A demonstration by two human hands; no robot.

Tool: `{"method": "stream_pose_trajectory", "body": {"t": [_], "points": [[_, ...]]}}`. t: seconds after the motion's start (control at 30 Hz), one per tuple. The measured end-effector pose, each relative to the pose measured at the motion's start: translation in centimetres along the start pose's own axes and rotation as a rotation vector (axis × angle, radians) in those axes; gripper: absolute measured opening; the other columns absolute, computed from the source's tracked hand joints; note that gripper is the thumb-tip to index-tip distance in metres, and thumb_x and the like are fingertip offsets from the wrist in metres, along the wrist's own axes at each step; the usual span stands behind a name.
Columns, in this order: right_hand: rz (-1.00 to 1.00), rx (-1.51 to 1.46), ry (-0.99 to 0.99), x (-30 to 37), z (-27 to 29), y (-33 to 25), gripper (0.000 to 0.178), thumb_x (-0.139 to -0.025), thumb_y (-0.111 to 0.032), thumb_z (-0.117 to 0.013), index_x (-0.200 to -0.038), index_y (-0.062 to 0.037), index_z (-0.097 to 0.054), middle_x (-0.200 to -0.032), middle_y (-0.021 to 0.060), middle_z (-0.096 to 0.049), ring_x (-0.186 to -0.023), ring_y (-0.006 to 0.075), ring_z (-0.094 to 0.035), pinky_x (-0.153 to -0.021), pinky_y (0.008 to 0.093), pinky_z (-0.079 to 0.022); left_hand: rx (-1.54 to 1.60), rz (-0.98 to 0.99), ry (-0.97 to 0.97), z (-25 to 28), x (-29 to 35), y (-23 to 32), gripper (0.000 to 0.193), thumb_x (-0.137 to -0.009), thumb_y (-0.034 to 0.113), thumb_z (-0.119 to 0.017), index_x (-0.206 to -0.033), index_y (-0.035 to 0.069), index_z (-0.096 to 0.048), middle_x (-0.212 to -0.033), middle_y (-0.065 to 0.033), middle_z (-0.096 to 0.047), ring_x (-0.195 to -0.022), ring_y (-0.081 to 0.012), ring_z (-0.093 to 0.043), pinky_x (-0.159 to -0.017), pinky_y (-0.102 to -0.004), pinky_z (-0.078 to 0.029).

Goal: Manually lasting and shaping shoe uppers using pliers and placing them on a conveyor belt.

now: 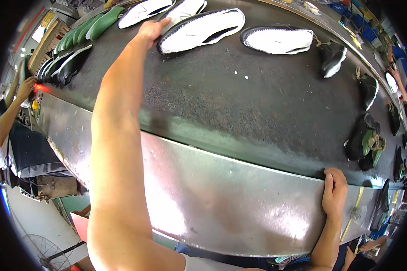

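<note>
My left arm stretches across the dark belt, and my left hand (153, 32) is closed at the toe of a white shoe upper (184, 10) in the far row; some of its fingers are hidden. Right beside that hand lies another white shoe upper (203, 32) with a black stitched edge. Behind my hand is a third white upper (144, 12), and to the right a fourth white upper (278, 40) lies on its own. My right hand (334, 192) is at the near side, fingers curled over the edge of the metal ledge (230, 194).
Green shoe forms (88, 28) and black shoes (72, 65) line the belt's left. Dark shoes, one pair with green (368, 142), stand along its right curve. Two white dots (246, 77) mark the belt (221, 99). Another person's hand (26, 88) works at the left.
</note>
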State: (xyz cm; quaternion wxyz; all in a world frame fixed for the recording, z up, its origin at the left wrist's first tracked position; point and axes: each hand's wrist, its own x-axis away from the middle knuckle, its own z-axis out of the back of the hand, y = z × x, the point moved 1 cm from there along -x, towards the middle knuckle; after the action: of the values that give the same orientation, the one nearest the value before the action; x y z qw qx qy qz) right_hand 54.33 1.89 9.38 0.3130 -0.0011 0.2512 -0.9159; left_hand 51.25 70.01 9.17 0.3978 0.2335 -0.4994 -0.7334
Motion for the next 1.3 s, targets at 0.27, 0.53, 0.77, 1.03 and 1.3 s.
{"method": "stream_pose_trajectory", "body": {"t": [0.27, 0.53, 0.77, 1.03, 1.3], "points": [[0.067, 0.010, 0.046, 0.1, -0.7, -0.5, 0.026, -0.097, -0.022, -0.056, -0.095, 0.0006, -0.069, -0.094, 0.0196, -0.069, -0.090, 0.0390, -0.065, -0.083, 0.0452, -0.049, 0.418, -0.014, 0.121, 12.8, 20.0, -1.0, 0.048, -0.100, 0.038, -0.061, -0.115, -0.008, -0.063, -0.102, -0.0142, -0.071, -0.081, -0.0225, -0.070, -0.065, -0.0324, -0.058], [0.256, -0.089, 0.225, 0.7, -1.5, 0.5, 0.022, -0.094, -0.021, -0.063, -0.100, -0.0009, -0.069, -0.104, 0.0184, -0.069, -0.098, 0.0368, -0.066, -0.087, 0.0417, -0.052, 0.873, 0.056, -0.294, 13.1, 56.9, -10.9, 0.085, -0.086, 0.050, -0.071, -0.143, -0.005, -0.041, -0.130, -0.0255, -0.060, -0.111, -0.0397, -0.065, -0.090, -0.0537, -0.058], [0.346, -0.675, 0.007, 21.1, 2.0, -7.6, 0.032, -0.090, -0.015, -0.069, -0.119, -0.0034, -0.065, -0.120, 0.0122, -0.066, -0.112, 0.0229, -0.063, -0.095, 0.0339, -0.048, 0.467, 0.233, -0.682, 5.8, 74.7, -10.2, 0.106, -0.066, 0.008, -0.085, -0.156, 0.000, -0.030, -0.147, -0.0131, -0.049, -0.136, -0.0213, -0.045, -0.115, -0.0336, -0.031], [-0.238, -0.825, -0.329, 43.5, -5.7, 0.7, 0.054, -0.083, -0.019, -0.079, -0.130, -0.0005, -0.061, -0.126, 0.0133, -0.064, -0.111, 0.0215, -0.064, -0.098, 0.0327, -0.049, -0.173, 0.206, -1.223, -2.5, 80.9, -11.2, 0.093, -0.080, 0.039, -0.081, -0.153, 0.003, -0.037, -0.150, -0.0218, -0.046, -0.137, -0.0289, -0.047, -0.113, -0.0367, -0.037], [-0.080, -0.711, -0.382, 44.5, -3.2, 1.6, 0.042, -0.094, -0.019, -0.066, -0.132, -0.0004, -0.062, -0.120, 0.0228, -0.069, -0.110, 0.0269, -0.068, -0.096, 0.0327, -0.050, -0.619, -0.415, -0.899, -8.7, 83.1, -8.1, 0.062, -0.091, 0.044, -0.065, -0.135, 0.002, -0.057, -0.117, -0.0218, -0.066, -0.110, -0.0370, -0.063, -0.096, -0.0434, -0.050]]}}
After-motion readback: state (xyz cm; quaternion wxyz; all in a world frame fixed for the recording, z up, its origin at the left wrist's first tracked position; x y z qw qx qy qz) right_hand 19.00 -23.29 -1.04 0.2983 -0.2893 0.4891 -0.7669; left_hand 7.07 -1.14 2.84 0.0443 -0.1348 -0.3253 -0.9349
